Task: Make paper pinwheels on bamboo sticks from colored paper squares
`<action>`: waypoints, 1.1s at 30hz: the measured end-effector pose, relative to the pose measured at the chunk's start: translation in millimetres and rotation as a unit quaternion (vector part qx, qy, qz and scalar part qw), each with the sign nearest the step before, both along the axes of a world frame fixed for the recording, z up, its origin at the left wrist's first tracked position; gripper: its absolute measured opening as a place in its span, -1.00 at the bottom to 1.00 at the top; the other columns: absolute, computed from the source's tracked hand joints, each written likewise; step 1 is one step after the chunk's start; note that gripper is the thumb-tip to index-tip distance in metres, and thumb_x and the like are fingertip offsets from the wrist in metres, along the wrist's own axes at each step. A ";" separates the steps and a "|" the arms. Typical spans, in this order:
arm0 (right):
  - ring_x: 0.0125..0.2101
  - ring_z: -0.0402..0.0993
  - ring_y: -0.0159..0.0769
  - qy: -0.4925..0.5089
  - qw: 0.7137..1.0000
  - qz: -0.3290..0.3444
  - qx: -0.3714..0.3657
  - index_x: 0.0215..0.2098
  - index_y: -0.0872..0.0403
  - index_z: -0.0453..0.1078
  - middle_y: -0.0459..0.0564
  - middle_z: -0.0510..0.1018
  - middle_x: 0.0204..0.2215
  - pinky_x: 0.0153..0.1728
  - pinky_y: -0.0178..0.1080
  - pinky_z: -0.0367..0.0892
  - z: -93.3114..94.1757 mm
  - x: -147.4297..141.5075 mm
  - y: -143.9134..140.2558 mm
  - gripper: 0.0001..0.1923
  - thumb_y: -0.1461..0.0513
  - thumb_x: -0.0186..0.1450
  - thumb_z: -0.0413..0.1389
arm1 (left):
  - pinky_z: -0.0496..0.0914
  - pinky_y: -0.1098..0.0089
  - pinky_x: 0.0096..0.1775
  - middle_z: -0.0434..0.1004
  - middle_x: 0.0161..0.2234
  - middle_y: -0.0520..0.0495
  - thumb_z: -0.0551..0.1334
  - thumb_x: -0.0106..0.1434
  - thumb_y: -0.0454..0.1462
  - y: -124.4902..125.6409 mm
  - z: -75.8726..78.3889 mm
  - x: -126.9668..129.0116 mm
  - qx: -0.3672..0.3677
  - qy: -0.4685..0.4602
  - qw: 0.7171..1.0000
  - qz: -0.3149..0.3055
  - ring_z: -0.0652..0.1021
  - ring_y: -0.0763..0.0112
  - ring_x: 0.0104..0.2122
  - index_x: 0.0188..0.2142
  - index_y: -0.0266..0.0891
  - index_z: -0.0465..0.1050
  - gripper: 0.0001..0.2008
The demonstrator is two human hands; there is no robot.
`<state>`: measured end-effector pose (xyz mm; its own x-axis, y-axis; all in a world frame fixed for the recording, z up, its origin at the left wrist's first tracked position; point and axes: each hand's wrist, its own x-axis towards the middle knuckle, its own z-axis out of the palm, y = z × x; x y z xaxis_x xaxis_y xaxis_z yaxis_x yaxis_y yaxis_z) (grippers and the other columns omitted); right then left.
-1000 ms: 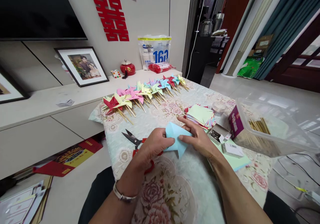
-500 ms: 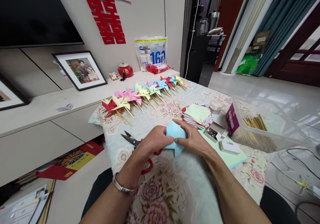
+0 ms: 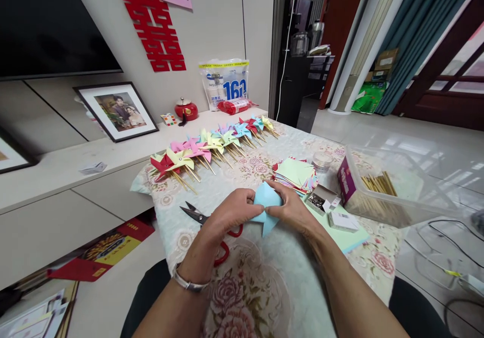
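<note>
centre frame: left hand (image 3: 230, 212) and right hand (image 3: 293, 209) both pinched on the blue paper (image 3: 266, 204), now drawn closer together than a second ago; paper more bunched, folding judged under way. scissors (image 3: 206, 219) lie untouched on the surface (image 3: 264, 287).

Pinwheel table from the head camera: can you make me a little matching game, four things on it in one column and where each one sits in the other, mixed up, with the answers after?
Things:
1. light blue paper
2. scissors
3. row of finished pinwheels
4. clear plastic box

Places:
A. along the far edge of the table, sticks pointing toward the person
B. at the right side, with wooden sticks inside
C. pinched between the left hand and the right hand
D. flat on the cloth, partly under the left hand

Pairs: 1-C, 2-D, 3-A, 4-B
</note>
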<state>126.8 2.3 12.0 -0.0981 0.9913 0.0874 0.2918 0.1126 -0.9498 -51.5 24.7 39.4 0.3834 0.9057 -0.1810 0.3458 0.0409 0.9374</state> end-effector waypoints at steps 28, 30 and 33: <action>-0.44 0.41 -0.30 0.272 0.960 -0.043 -0.047 -0.06 0.08 0.45 -0.15 0.57 -0.40 -0.41 -0.31 0.31 -7.1 -11.7 3.8 -0.44 0.35 -0.08 0.26 | 0.45 0.32 -0.25 0.70 -0.35 -0.14 0.42 -0.03 -0.22 -35.4 -30.1 37.0 -0.075 -0.323 0.916 0.226 0.62 0.20 -0.35 -0.20 -0.38 0.61 -0.62; -0.43 0.40 -0.31 0.268 0.962 -0.033 -0.048 -0.08 0.07 0.46 -0.17 0.55 -0.42 -0.41 -0.33 0.30 -6.6 -11.3 3.2 -0.47 0.36 -0.07 0.26 | 0.44 0.34 -0.30 0.68 -0.39 -0.12 0.40 -0.02 -0.23 -36.0 -30.6 36.8 -0.081 -0.337 0.913 0.217 0.60 0.23 -0.39 -0.19 -0.39 0.60 -0.61; -0.43 0.39 -0.33 0.261 0.964 0.001 -0.055 -0.20 0.07 0.49 -0.18 0.53 -0.44 -0.40 -0.34 0.29 -5.6 -9.2 1.3 -0.62 0.34 -0.03 0.27 | 0.38 0.38 -0.41 0.65 -0.46 -0.07 0.37 0.01 -0.22 -37.0 -32.1 35.8 -0.091 -0.349 0.910 0.206 0.56 0.29 -0.49 -0.20 -0.38 0.59 -0.64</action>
